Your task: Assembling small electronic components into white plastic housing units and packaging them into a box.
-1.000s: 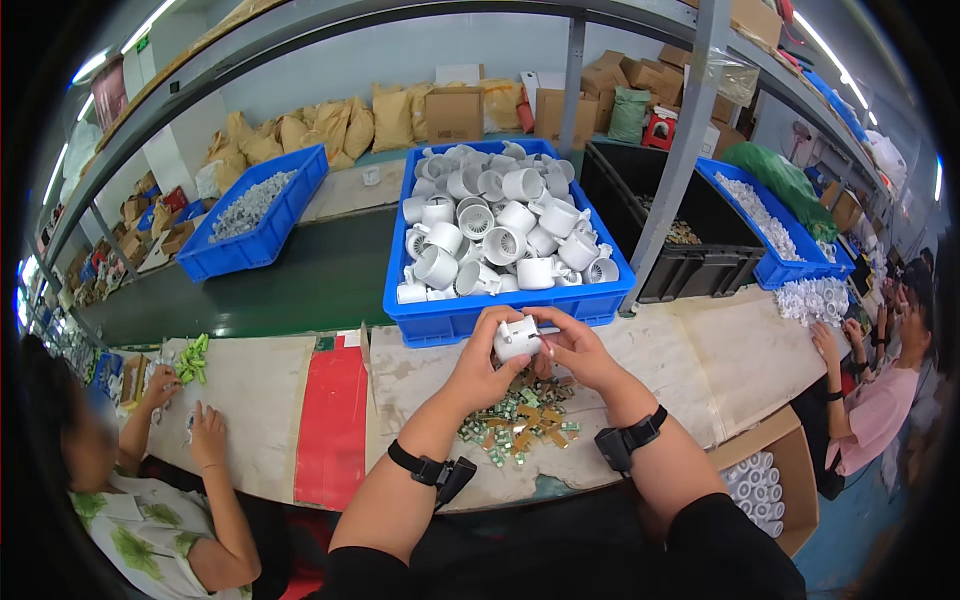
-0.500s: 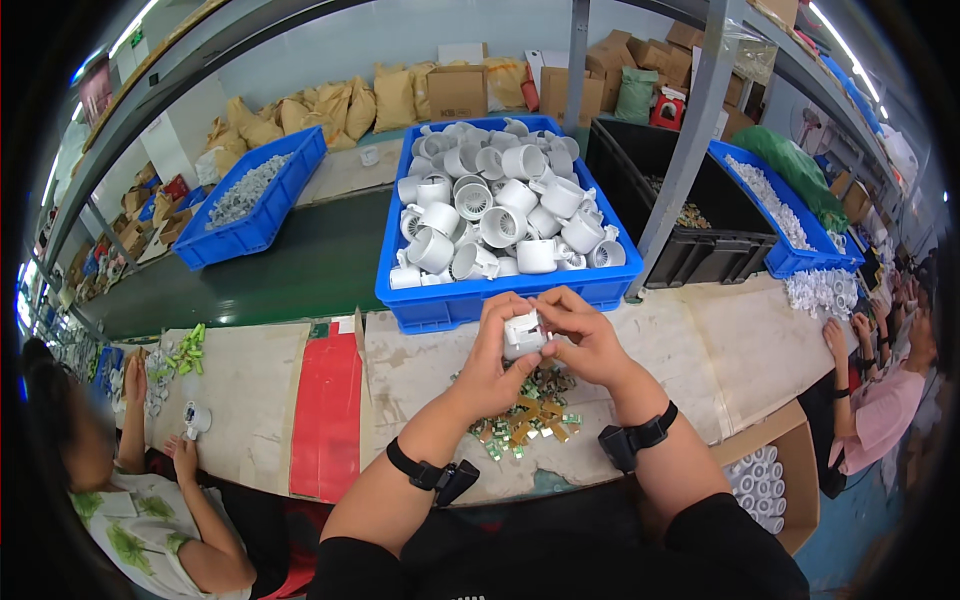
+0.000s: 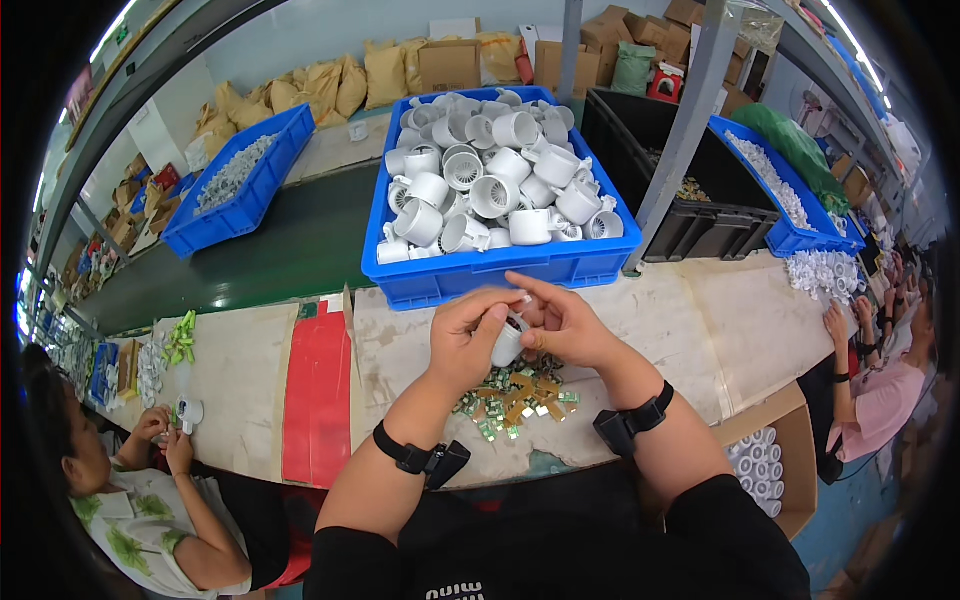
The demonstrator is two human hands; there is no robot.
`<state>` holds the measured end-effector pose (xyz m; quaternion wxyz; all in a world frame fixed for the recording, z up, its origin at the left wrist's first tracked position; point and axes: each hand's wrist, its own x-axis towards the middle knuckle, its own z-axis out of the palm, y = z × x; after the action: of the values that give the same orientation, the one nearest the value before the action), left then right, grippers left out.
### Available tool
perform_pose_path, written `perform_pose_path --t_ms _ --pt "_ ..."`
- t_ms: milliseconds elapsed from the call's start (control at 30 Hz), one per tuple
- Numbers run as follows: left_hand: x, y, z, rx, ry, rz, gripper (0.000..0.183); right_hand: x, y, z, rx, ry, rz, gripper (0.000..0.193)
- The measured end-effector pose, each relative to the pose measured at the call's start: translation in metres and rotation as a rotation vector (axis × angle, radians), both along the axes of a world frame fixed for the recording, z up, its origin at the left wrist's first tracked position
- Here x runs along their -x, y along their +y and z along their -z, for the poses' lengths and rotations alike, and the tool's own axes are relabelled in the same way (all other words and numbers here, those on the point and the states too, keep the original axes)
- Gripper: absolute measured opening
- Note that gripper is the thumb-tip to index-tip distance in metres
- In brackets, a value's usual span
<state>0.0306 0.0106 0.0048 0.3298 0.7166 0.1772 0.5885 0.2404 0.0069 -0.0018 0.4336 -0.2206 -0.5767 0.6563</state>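
My left hand point(image 3: 462, 342) is wrapped round a white plastic cup-shaped housing point(image 3: 507, 345), tilted, with a dark inside showing at its top. My right hand point(image 3: 572, 328) closes on the housing's right side and upper rim, thumb against the wall and fingers bent over the opening. Whether a small piece sits between the right fingertips is too blurred to tell. Just below the hands, a pile of small green and tan circuit boards point(image 3: 515, 400) lies on the bench. Beyond them stands a blue crate point(image 3: 500, 270) heaped with similar white housings point(image 3: 495, 197).
A black crate point(image 3: 705, 240) stands right of the blue one, beside a metal post point(image 3: 680, 130). A carton of white round parts point(image 3: 790, 410) sits low at my right. A co-worker point(image 3: 150, 510) handles a white part at left; others sit far right. A red sheet point(image 3: 318, 400) covers part of the bench.
The housing has come down slightly and tipped, its dark opening now turned upward. My right fingers have shifted over its top. The left co-worker's hands have come together at a white part.
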Motion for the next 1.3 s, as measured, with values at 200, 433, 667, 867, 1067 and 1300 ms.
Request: perform_pose_path --t_ms 200,433,667,867,1067,1300 --pt "-0.003 -0.001 0.009 0.515 -0.448 0.104 0.021 -0.026 0.017 -0.001 -0.085 -0.311 0.136 0.053" --pt "0.001 0.014 0.019 0.612 -0.389 0.014 0.019 -0.019 0.018 0.022 -0.613 -1.090 0.573 0.028" --pt "-0.014 0.004 0.010 0.522 -0.237 -0.077 0.019 -0.023 0.020 0.020 -0.469 -1.092 0.546 0.019" --pt "-0.011 0.003 0.017 0.517 -0.129 -0.007 0.022 -0.020 0.015 -0.011 -0.030 -0.362 0.433 0.015" --pt "-0.010 0.001 0.019 0.508 -0.258 0.127 0.022 -0.012 0.003 -0.019 0.038 -0.328 0.385 0.021" --pt "-0.016 -0.001 0.012 0.454 -0.072 -0.116 0.014 -0.011 0.005 -0.008 0.012 -0.171 0.334 0.028"
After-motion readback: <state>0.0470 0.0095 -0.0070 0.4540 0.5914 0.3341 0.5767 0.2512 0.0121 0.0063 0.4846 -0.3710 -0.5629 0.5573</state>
